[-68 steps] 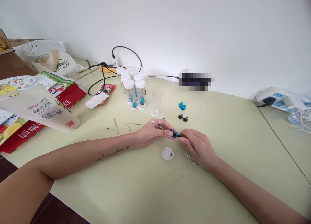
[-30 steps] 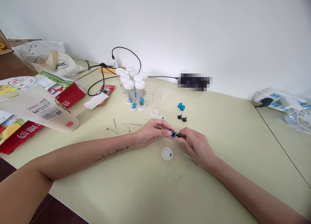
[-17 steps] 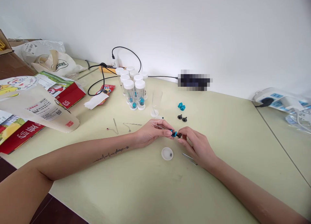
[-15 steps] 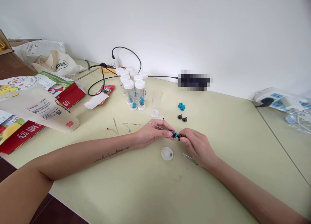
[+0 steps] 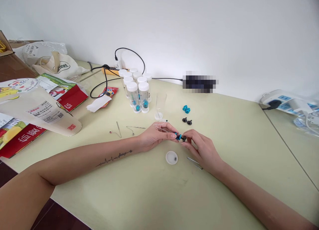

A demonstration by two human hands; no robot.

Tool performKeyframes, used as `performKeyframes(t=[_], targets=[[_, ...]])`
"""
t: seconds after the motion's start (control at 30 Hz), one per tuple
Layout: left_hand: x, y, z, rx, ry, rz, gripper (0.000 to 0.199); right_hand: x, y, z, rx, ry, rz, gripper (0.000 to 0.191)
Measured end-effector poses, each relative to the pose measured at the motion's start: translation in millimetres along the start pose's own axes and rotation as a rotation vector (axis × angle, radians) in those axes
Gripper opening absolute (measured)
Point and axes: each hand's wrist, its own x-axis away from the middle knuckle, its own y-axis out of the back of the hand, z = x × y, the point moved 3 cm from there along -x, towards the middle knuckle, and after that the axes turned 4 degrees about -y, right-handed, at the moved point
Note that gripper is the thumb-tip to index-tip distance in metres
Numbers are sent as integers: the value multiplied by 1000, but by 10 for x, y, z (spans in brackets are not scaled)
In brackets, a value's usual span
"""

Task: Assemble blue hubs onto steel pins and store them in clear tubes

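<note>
shiny, metallic-looking teal fitting (image 5: 179, 137)

tote bag (image 5: 65, 67), back left | red snack packet (image 5: 112, 91) | white power strip (image 5: 284, 98), right

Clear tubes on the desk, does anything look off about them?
Yes: one clear tube stands open-topped just beyond the left hand, apart from the clustered tubes, which wear white caps. Nothing looks spilled.

Blue piece (image 5: 179, 137), black screw (image 5: 184, 138); white cap (image 5: 169, 157); pale-green table (image 5: 149, 190).
</note>
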Motion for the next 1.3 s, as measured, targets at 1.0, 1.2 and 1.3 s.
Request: performKeyframes(t=[1.0,1.2,1.3], targets=[[0,-10,0,16,-10,-18,21,42,41,18,-111,38,-76,29],[1,-3,-3,40,-16,-14,18,30,46,12,-88,-14,-82,37],[1,-1,3,35,-14,-16,18,29,52,25,-88,-8,-81,37]])
